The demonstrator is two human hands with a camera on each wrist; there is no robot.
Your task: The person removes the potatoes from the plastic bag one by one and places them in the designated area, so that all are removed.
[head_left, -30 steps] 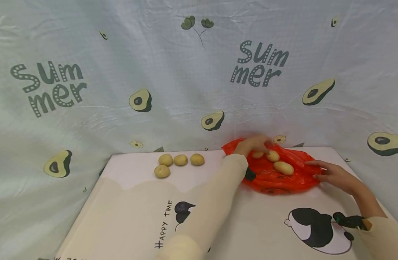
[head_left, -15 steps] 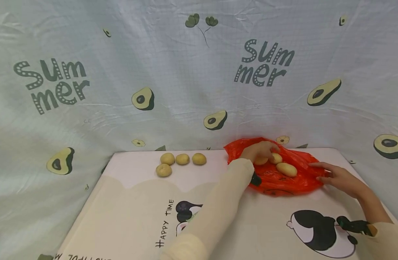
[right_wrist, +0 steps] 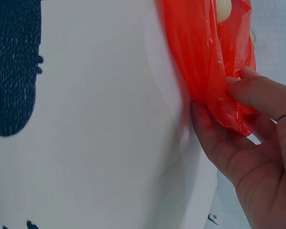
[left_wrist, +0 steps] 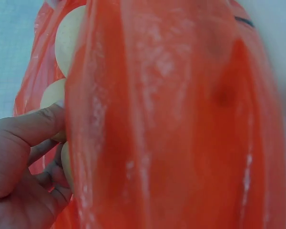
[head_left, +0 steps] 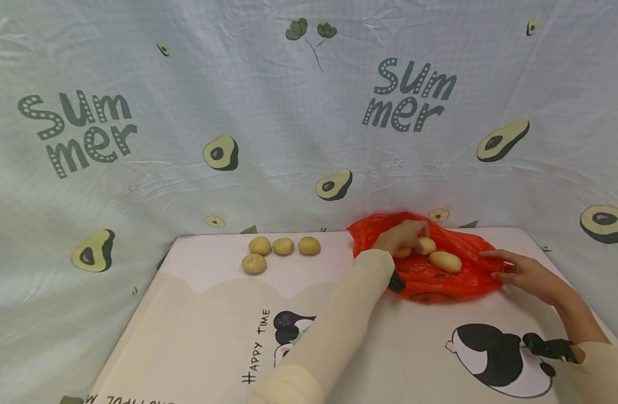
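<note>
A red plastic bag [head_left: 440,286] lies with its mouth spread at the back right of the table, several pale yellow potatoes inside. My left hand [head_left: 404,235] reaches into it from the left, fingers and thumb pinching a potato [head_left: 427,245]. In the left wrist view the thumb presses a potato [left_wrist: 53,93], while red plastic covers part of the fingers. Another potato [head_left: 445,261] lies bare at the front of the opening. On the right, my right hand [head_left: 533,276] holds the bag's end. The right wrist view has its thumb and fingers around the gathered plastic [right_wrist: 231,112].
Left of the bag, several loose potatoes [head_left: 284,247] sit in a small group near the table's back edge. The table [head_left: 188,336] wears a printed cover. Behind it hangs a pale curtain [head_left: 268,112] with avocado prints, close against the bag's far side.
My left hand has gone lower and a little right into the bag, and its fingers have come onto a potato. My right hand keeps its hold on the bag's end. The view has shifted slightly.
</note>
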